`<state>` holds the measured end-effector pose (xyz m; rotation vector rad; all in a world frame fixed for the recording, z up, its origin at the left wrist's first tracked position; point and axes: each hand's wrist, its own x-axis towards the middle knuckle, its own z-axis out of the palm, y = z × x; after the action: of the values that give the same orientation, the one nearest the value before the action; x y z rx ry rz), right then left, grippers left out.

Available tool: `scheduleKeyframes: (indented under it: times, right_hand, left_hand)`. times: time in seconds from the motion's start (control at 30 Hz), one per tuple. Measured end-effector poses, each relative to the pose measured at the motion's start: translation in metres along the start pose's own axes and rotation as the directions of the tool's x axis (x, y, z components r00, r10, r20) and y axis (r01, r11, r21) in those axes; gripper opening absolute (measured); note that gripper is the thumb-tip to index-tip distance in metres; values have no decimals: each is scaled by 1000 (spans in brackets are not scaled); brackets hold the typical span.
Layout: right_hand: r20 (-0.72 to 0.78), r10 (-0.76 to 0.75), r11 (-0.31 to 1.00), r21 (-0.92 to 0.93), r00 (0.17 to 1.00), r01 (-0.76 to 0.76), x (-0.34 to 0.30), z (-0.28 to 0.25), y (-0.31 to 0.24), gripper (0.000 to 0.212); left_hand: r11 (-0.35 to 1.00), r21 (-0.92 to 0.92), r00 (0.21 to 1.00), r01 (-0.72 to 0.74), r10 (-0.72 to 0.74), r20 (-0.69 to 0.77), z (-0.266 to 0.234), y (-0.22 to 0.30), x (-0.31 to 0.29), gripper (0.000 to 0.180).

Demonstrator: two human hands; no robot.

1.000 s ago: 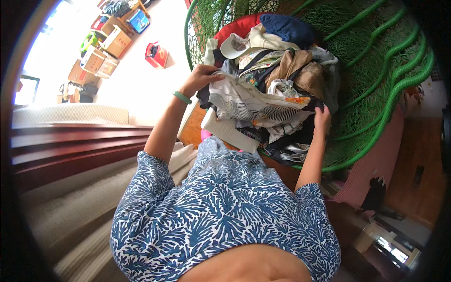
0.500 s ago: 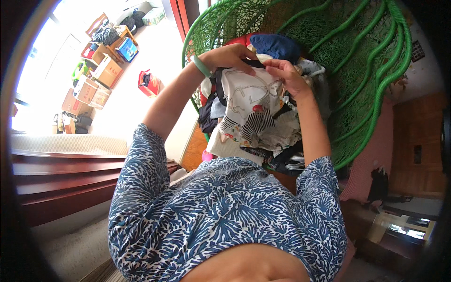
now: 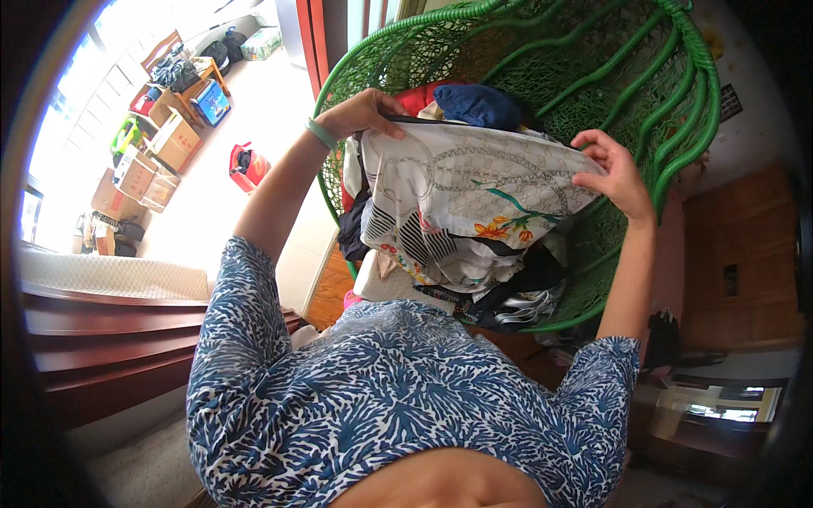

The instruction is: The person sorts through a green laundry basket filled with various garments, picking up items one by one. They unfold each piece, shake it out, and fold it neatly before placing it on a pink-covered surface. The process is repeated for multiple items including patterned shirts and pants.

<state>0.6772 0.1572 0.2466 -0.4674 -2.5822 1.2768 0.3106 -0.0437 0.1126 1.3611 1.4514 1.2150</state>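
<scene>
I hold a white patterned garment (image 3: 461, 199) with stripes, a green line and orange flowers, stretched out between both hands above a green wicker hanging chair (image 3: 593, 76). My left hand (image 3: 360, 114), with a green band on the wrist, grips its upper left edge. My right hand (image 3: 614, 173) grips its right edge. Under and behind the garment, a heap of clothes (image 3: 500, 284) fills the chair, with a dark blue piece (image 3: 478, 106) and a red piece (image 3: 419, 97) on top.
To the left stand dark wooden steps (image 3: 110, 339) and a pale mattress edge (image 3: 110, 275). On the light floor farther off lie cardboard boxes (image 3: 144, 161), bags and a red bag (image 3: 248, 165). A wooden cabinet (image 3: 737, 262) stands at the right.
My hands lifted the white patterned garment out of the heap, then moved apart and spread it wide. The view has tilted up toward the chair.
</scene>
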Motion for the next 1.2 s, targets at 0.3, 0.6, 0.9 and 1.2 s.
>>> scheduleKeyframes:
  times: [0.3,0.6,0.9,1.2]
  right_hand:
    - [-355,-76,918,-389,932,-73,-52,-29,-18,34]
    - [-549,89,829,-421,831,-367,-72,-22,18,34]
    - [-52,139,990,-14,989,-139,-71,-24,41,34]
    - [-97,101,989,-99,990,-111,-59,-71,23,76]
  left_hand:
    - [856,-461,962,-234,273,18,58,-1,11,79]
    - [825,-450,936,-342,341,-85,80,22,7,85]
    - [647,717,824,-259,536,-185,32,35,17,16]
    - [155,940,458,-303,889,1,-175,210,26,21]
